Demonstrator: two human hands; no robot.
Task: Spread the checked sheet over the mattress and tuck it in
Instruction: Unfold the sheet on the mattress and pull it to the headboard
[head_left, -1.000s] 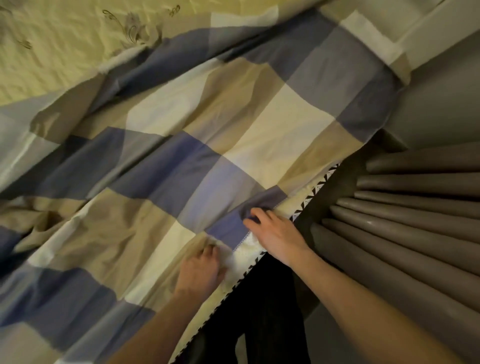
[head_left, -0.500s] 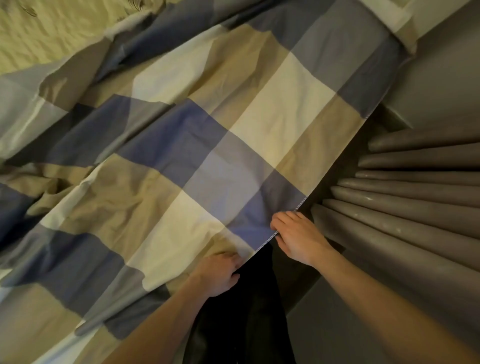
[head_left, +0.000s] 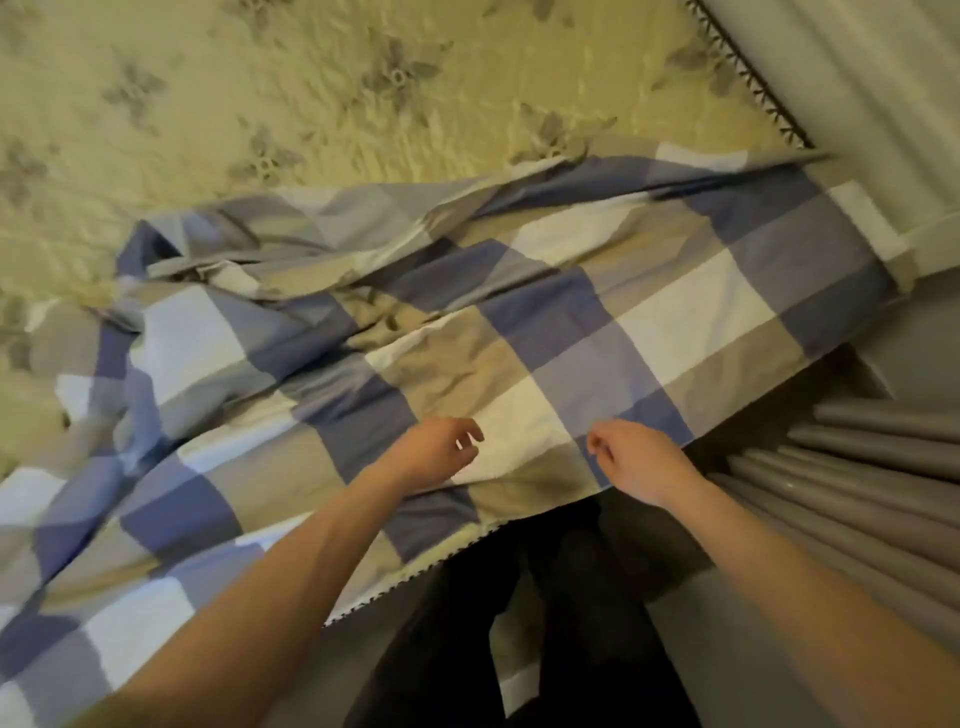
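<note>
On the left, the checked sheet (head_left: 519, 332) lies bunched in loose folds across the near half of the mattress (head_left: 311, 78). Far more of the mattress's pale quilted flower-pattern top is bare beyond it than half a second ago, when the cloth filled almost the whole view. The sheet's far edge now runs rumpled across the middle of the bed, and its near edge hangs just over the side. A strip of zigzag trim (head_left: 415, 571) on the mattress edge shows below it, where it was covered before.

The left hand (head_left: 436, 457), which half a second ago gripped the near hem, now hovers over a cream square with its fingers loosely curled and a gap between thumb and fingertips, holding nothing. Below and between the forearms stand the person's dark trousers (head_left: 545, 623).

The right hand (head_left: 639, 457) has likewise let go of the hem. It hangs just above the sheet's near edge with its fingers bent downward and nothing between them; whether the tips brush the cloth cannot be told through the blur. On the far right are the grey pleated curtain folds (head_left: 857, 467).
</note>
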